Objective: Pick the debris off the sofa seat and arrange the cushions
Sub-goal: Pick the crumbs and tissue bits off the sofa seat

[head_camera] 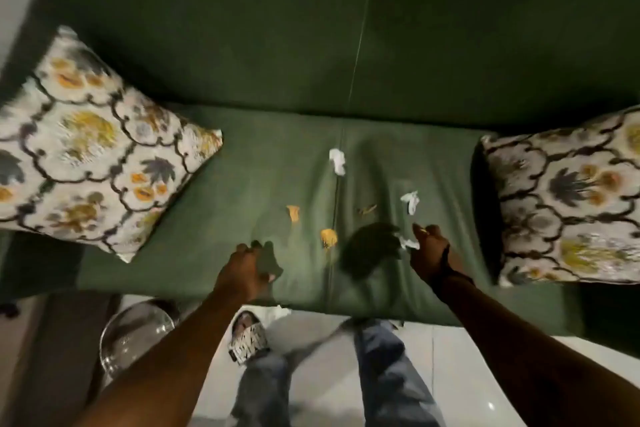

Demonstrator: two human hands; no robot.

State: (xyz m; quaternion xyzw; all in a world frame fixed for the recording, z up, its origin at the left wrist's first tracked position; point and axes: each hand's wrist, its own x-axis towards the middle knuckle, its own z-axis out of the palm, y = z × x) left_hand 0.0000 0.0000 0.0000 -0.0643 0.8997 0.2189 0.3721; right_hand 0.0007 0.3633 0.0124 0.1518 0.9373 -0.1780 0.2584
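Mid-frame, the green sofa seat (242, 184) is strewn with paper scraps (337, 160); a scrap is pinched by the right hand (429, 248), the left hand (244, 270) is curled closed.

No readable text anywhere, slipper (248, 336) pattern (black-and-white marks) too blurred to read

On the sofa seat (242, 191) there are two patterned cushions, one at the left (86, 149) and one at the right (568, 198). Three white paper scraps (337, 160) (411, 200) (408, 243) and three yellow-brown crumbs (293, 212) (328, 237) (367, 210) lie between them.
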